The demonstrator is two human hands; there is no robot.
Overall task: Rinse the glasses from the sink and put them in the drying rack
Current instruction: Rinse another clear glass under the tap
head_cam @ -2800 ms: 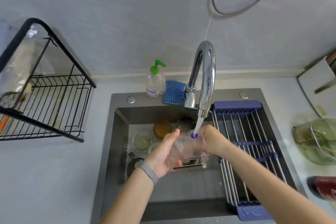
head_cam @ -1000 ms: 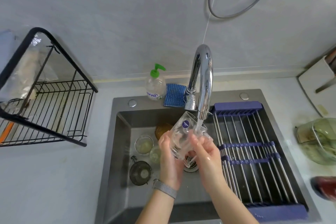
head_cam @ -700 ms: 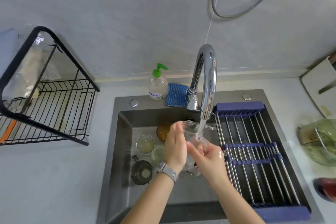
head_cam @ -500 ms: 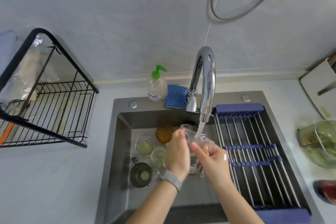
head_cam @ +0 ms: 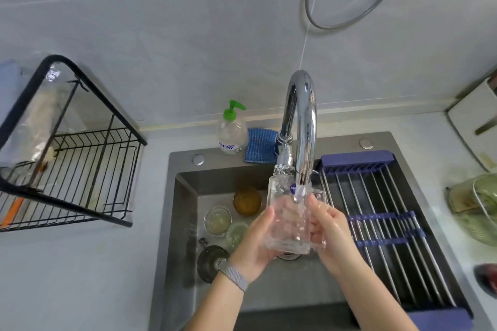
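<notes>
Head view is showing a person holding a clear glass [head_cam: 289,219] under the tap [head_cam: 302,126], over the sink [head_cam: 183,209]. Both hands are wrapping it: the left hand [head_cam: 256,247] is cupping the left wall and base, fingers curled round, and the right hand [head_cam: 326,226] is gripping the right wall. Water is running from the spout onto the rim, just where a small blue sticker is sitting.

Other glasses are waiting on the sink floor: an amber one [head_cam: 247,201], a clear one [head_cam: 217,220] and another [head_cam: 236,231] beside it, with a dark lidded pot [head_cam: 211,262] nearer the front. Two racks are in sight, a black wire rack [head_cam: 88,169] on the counter to the left and a blue roll-up rack [head_cam: 382,220] lying across the sink's right side; I am not able to tell which is meant.

Slipping is the risk I am seeing: the glass and both palms are wet, so loosening one hand could let it drop onto the glasses below and chip them. The rim is also sitting close to the metal spout, and lifting carelessly could knock it.
</notes>
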